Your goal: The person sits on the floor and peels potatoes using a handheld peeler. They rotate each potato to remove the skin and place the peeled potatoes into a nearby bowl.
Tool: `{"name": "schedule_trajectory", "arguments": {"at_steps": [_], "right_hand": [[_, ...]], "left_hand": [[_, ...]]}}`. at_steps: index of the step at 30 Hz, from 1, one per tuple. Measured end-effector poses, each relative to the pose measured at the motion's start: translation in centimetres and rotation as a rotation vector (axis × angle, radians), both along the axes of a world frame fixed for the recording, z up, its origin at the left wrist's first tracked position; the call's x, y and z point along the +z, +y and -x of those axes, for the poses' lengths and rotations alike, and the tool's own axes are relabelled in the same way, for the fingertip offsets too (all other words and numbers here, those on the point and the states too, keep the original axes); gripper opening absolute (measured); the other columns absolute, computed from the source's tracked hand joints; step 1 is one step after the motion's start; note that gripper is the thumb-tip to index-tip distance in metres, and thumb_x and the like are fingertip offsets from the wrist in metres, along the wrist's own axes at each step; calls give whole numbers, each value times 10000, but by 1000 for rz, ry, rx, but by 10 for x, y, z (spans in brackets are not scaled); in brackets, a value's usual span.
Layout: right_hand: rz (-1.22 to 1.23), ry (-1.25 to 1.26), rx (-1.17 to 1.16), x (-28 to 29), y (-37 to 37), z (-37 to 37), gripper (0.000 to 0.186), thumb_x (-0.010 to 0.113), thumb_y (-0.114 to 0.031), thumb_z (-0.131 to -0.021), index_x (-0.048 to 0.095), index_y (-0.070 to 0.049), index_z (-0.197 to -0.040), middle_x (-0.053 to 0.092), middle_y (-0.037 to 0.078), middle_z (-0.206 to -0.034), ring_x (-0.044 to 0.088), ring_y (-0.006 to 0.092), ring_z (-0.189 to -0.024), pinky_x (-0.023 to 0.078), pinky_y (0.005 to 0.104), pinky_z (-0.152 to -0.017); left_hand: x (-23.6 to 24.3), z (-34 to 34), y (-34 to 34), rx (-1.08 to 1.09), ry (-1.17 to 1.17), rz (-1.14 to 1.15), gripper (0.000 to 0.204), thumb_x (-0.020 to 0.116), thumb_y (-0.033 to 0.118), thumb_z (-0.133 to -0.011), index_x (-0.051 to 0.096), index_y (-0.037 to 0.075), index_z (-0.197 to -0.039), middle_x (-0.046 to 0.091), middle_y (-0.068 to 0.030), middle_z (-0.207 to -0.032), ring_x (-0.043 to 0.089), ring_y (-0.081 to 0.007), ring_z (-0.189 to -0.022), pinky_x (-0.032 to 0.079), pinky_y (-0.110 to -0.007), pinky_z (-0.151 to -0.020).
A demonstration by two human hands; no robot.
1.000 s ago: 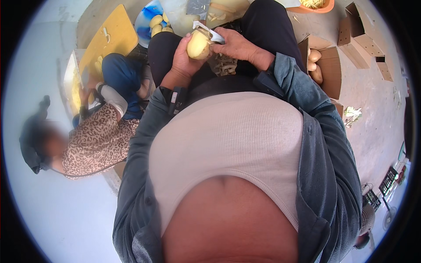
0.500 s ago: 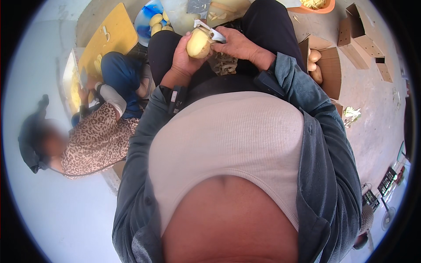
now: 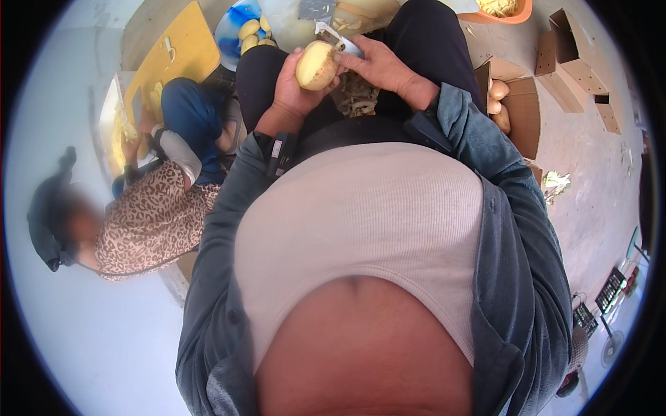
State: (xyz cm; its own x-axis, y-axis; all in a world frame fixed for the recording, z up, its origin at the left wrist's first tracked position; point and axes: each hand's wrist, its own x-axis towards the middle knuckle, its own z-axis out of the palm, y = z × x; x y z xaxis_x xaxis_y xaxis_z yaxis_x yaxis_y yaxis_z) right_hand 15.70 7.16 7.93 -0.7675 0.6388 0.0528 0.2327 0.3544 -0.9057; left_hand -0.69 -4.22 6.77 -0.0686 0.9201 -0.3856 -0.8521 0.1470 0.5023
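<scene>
My left hand (image 3: 294,91) is wrapped round a mostly peeled potato (image 3: 316,68), which shows pale yellow flesh and a brownish patch of skin on its right side. Between the fingers of my right hand (image 3: 383,67) is a white peeler (image 3: 350,47), its head pointing up and left just beyond the potato. Thumb and fingertips of the right hand come close to the potato's right edge. Under my hands, between my knees, lies a heap of peelings (image 3: 359,97); the arms and potato hide part of it.
A blue and white basin (image 3: 223,43) with peeled potatoes stands beyond my left knee. To the right are a cardboard box (image 3: 525,114) of unpeeled potatoes and an orange bowl (image 3: 524,12) of cut strips. At left a co-worker (image 3: 156,222) sits near a yellow board (image 3: 184,52).
The peeler has moved slightly right, away from the potato's top. The potato has turned in my left hand, so its brownish patch shows more. The co-worker's hands have shifted a little.
</scene>
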Motion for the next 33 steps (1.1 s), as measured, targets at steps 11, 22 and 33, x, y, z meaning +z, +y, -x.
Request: {"name": "schedule_trajectory", "arguments": {"at_steps": [11,22,33], "right_hand": [[-67,24,57,-7,1,1,308,481,-289,-944,550,9,-986,626,230,-829,605,405,-838,474,460,-742],[-217,110,85,-7,0,2,286,479,-277,-949,528,0,-1002,612,246,-861,580,438,-861,471,475,-736],[-195,77,72,1,-7,3,264,488,-256,-948,511,6,-969,601,251,-831,577,447,-822,469,471,-706]], "left_hand": [[1,1,1,-69,2,-14,541,408,441,-937,458,44,-1300,547,-174,-1231,556,-348,-1071,462,-413,-866],[5,-1,-2,-47,57,14,480,471,422,-932,492,50,-1235,589,-157,-1140,586,-337,-994,474,-404,-819],[1,-1,-3,-28,33,-18,513,465,432,-929,490,27,-1242,587,-169,-1146,585,-322,-981,491,-385,-810]]}}
